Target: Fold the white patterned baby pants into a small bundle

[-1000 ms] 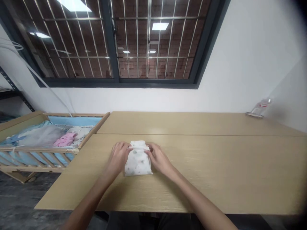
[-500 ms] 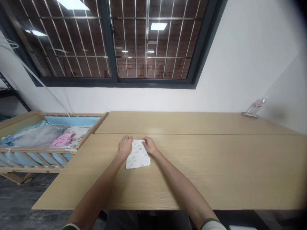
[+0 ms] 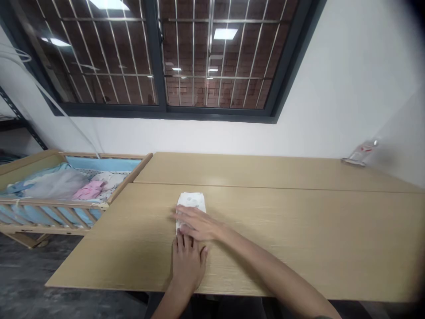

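Wooden table (image 3: 299, 239): right fingers (image 3: 189, 212) outstretched across patterned cloth (image 3: 192, 199), left fingers (image 3: 187, 243) flat; neither gripping.

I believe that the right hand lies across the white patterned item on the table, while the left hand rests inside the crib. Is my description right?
Not entirely: the left hand is not inside the crib. The head view shows it at the table, fingertips by the near end of the white patterned item. The right hand does lie across that item.
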### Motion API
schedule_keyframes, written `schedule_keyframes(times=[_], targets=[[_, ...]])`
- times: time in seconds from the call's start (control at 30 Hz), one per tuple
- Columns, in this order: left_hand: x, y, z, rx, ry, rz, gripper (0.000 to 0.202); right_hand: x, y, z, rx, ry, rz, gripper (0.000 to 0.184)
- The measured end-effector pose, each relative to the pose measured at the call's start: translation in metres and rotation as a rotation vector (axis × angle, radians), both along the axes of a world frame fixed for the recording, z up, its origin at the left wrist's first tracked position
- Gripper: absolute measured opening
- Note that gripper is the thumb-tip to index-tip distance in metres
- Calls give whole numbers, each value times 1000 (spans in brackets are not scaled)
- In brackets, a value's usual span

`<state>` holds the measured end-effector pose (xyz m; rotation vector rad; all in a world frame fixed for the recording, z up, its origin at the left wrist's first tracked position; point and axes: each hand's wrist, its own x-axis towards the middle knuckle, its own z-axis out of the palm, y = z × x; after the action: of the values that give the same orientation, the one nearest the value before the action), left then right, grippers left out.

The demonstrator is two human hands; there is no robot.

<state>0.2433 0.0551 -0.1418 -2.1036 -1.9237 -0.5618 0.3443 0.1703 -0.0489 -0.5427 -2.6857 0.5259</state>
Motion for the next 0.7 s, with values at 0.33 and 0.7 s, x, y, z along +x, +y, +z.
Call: schedule_keyframes(times=[0.33,0.7], targets=[[-23,5,-7,12,34,-74,48,-8,18,-40,-174,-188,57,52],[-19,2,2,9,-27,-46,56,4,113,-56,-34,-191,-143,58]])
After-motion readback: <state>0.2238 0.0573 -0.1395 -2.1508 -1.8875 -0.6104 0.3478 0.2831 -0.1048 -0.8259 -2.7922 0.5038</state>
